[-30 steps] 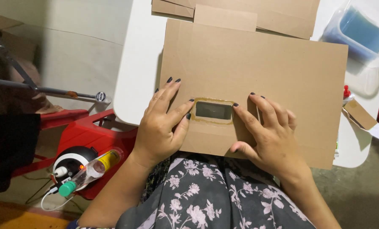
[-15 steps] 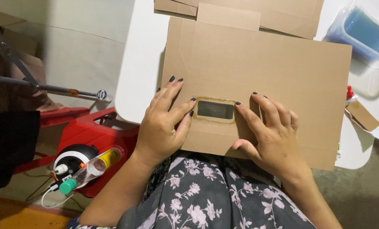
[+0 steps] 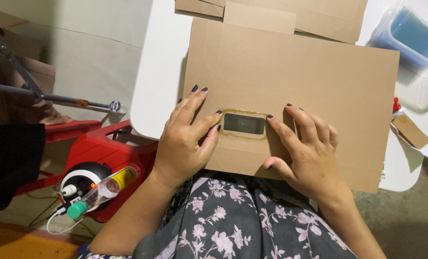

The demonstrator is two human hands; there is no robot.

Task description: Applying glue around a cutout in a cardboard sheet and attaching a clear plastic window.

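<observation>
A: Where do we have the cardboard sheet (image 3: 300,81)?

B: It lies flat on the white desk (image 3: 159,72), its near edge hanging over toward our lap. The rectangular window cutout (image 3: 244,123) sits low on the sheet, with its long axis running left to right.

A: And our hands against it?

B: One on either side. Our left hand (image 3: 185,144) is flat on the sheet, fingers spread, its fingertips touching the cutout's left end. Our right hand (image 3: 307,156) rests with its index fingertip at the cutout's right end and its thumb curled at the sheet's near edge.

A: So which hand is nearer?

B: We judge them about even; the cutout lies directly between the two.

A: Is either grip closed on anything?

B: No. Both are open and pressing down, palms on cardboard, nothing pinched.

A: Anything close by?

B: More cardboard pieces (image 3: 271,9) at the far side, a clear plastic container (image 3: 410,43) far right, and a red stool (image 3: 104,153) at our left.
</observation>
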